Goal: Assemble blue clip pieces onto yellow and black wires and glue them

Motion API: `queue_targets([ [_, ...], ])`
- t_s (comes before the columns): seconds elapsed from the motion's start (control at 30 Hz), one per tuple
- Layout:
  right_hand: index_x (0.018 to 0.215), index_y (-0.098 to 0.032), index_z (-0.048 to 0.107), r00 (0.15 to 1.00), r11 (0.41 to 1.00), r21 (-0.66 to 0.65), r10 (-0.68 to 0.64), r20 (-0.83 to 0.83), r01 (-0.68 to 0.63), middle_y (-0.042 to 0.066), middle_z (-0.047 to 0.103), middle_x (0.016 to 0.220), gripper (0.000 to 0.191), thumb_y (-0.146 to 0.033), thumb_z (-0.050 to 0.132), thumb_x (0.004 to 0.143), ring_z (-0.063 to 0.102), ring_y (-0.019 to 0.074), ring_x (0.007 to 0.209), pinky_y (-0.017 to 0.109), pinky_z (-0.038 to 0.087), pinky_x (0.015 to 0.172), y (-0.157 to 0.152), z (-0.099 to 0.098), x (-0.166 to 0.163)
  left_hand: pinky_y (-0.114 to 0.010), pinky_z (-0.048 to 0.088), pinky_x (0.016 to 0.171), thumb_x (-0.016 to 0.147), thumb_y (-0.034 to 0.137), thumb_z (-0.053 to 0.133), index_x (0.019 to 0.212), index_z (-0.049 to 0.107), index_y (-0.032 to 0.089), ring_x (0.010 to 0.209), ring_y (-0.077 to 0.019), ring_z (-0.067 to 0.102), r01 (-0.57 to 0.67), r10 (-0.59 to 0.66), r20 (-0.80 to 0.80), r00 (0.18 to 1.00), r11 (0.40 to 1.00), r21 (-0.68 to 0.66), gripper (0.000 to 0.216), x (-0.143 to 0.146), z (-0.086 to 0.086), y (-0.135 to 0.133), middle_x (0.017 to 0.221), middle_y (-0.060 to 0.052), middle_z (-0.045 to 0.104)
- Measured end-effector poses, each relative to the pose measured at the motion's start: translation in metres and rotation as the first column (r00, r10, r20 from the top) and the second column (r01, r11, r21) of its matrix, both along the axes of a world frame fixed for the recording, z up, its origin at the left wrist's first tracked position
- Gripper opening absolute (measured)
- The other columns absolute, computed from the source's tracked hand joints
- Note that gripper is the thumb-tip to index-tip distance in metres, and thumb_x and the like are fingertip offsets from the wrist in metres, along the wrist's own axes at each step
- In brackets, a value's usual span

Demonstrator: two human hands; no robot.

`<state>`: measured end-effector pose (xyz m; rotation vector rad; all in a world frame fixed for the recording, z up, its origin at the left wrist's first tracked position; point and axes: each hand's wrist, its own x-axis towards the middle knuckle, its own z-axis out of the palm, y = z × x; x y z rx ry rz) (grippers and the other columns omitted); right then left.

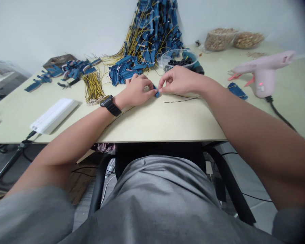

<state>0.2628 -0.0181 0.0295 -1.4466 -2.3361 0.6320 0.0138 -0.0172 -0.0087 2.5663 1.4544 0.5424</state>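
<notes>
My left hand [135, 91] and my right hand [176, 81] meet over the pale table [132, 125], their fingertips pinching a small blue connector [156, 92] between them. Thin black wires [184, 98] trail from near my right hand across the tabletop. Just beyond my hands lies a pile of blue connectors with yellow wires [124, 69]. A bundle of yellow-and-black wires [94, 88] sits left of my left hand. A black smartwatch [111, 105] circles my left wrist.
A tall heap of wired blue connectors [152, 34] leans against the wall. Behind my right hand stands a clear bowl of black parts [180, 58]. To the right are a pink hot glue gun [263, 73] and a blue piece [237, 91]. A white power strip [53, 115] lies at left.
</notes>
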Motion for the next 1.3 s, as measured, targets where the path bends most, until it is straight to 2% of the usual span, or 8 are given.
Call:
queue_targets([
  [0.1, 0.113, -0.023, 0.1, 0.995, 0.996, 0.086, 0.027, 0.095, -0.035, 0.008, 0.082, 0.092, 0.015, -0.015, 0.091, 0.104, 0.071, 0.0282, 0.089, 0.043, 0.051, 0.09, -0.005, 0.003, -0.001, -0.081, 0.05, 0.131, 0.114, 0.043, 0.082, 0.113, 0.094, 0.024, 0.152, -0.0532, 0.066, -0.006, 0.006, -0.003, 1.0, 1.0, 0.0, 0.022, 0.001, 0.001, -0.002, 0.147, -0.019, 0.083],
  [0.2, 0.117, -0.028, 0.103, 0.988, 0.986, 0.148, 0.051, 0.145, -0.073, 0.01, 0.087, 0.097, 0.02, -0.02, 0.09, 0.103, 0.078, 0.0343, 0.096, 0.047, 0.058, 0.094, -0.009, 0.002, -0.002, -0.082, 0.048, 0.133, 0.114, 0.043, 0.082, 0.113, 0.095, 0.024, 0.153, -0.0526, 0.065, -0.009, 0.009, 0.006, 1.0, 1.0, -0.001, 0.023, 0.002, 0.002, -0.004, 0.148, -0.018, 0.083],
  [0.37, 0.126, -0.026, 0.103, 0.968, 0.966, 0.236, 0.046, 0.246, -0.106, 0.01, 0.091, 0.102, 0.033, -0.016, 0.08, 0.106, 0.081, 0.0335, 0.097, 0.047, 0.061, 0.1, -0.013, -0.001, -0.005, -0.084, 0.045, 0.136, 0.115, 0.04, 0.079, 0.115, 0.095, 0.023, 0.157, -0.0523, 0.064, -0.014, 0.014, 0.005, 1.0, 1.0, -0.016, 0.023, 0.003, 0.004, -0.006, 0.155, -0.018, 0.085],
  [0.6, 0.129, -0.023, 0.103, 0.945, 0.948, 0.277, 0.059, 0.323, -0.154, 0.012, 0.093, 0.105, 0.033, -0.017, 0.075, 0.113, 0.083, 0.0347, 0.102, 0.046, 0.058, 0.101, -0.012, -0.005, -0.005, -0.086, 0.045, 0.138, 0.115, 0.044, 0.077, 0.115, 0.094, 0.024, 0.158, -0.0531, 0.064, -0.014, 0.014, 0.008, 1.0, 1.0, -0.027, 0.026, 0.003, 0.005, -0.008, 0.157, -0.018, 0.086],
  [0.73, 0.12, -0.029, 0.103, 0.962, 0.951, 0.275, 0.07, 0.263, -0.145, 0.009, 0.091, 0.102, 0.025, -0.024, 0.08, 0.111, 0.081, 0.0346, 0.102, 0.047, 0.056, 0.098, -0.006, -0.009, -0.002, -0.088, 0.043, 0.139, 0.114, 0.047, 0.077, 0.114, 0.094, 0.025, 0.157, -0.0529, 0.064, -0.014, 0.014, 0.019, 1.0, 0.999, -0.031, 0.027, 0.003, 0.005, -0.008, 0.156, -0.016, 0.086],
  [0.87, 0.101, -0.03, 0.099, 0.987, 0.969, 0.216, 0.087, 0.137, -0.115, 0.01, 0.086, 0.095, 0.008, -0.029, 0.091, 0.103, 0.078, 0.0364, 0.104, 0.047, 0.054, 0.095, -0.004, -0.01, 0.001, -0.09, 0.042, 0.138, 0.111, 0.048, 0.081, 0.109, 0.092, 0.027, 0.155, -0.0548, 0.063, -0.014, 0.015, 0.043, 0.999, 0.999, -0.03, 0.025, 0.002, 0.004, -0.008, 0.153, -0.016, 0.086],
  [0.97, 0.091, -0.03, 0.093, 0.995, 0.983, 0.163, 0.081, 0.064, -0.09, 0.009, 0.081, 0.09, 0.009, -0.029, 0.096, 0.099, 0.076, 0.0379, 0.108, 0.047, 0.052, 0.095, -0.005, -0.009, 0.0, -0.09, 0.042, 0.136, 0.109, 0.05, 0.084, 0.106, 0.092, 0.028, 0.154, -0.0558, 0.061, -0.012, 0.014, 0.068, 0.998, 1.0, -0.027, 0.024, 0.002, 0.003, -0.007, 0.149, -0.016, 0.087],
  [1.3, 0.096, -0.03, 0.095, 0.991, 0.981, 0.175, 0.065, 0.115, -0.085, 0.01, 0.084, 0.092, 0.008, -0.027, 0.091, 0.101, 0.076, 0.0373, 0.106, 0.048, 0.053, 0.096, -0.004, -0.01, -0.002, -0.089, 0.044, 0.131, 0.11, 0.051, 0.085, 0.105, 0.093, 0.026, 0.155, -0.0578, 0.059, -0.047, 0.048, 0.061, 0.997, 0.999, -0.023, 0.027, 0.006, 0.003, -0.008, 0.15, -0.018, 0.087],
])
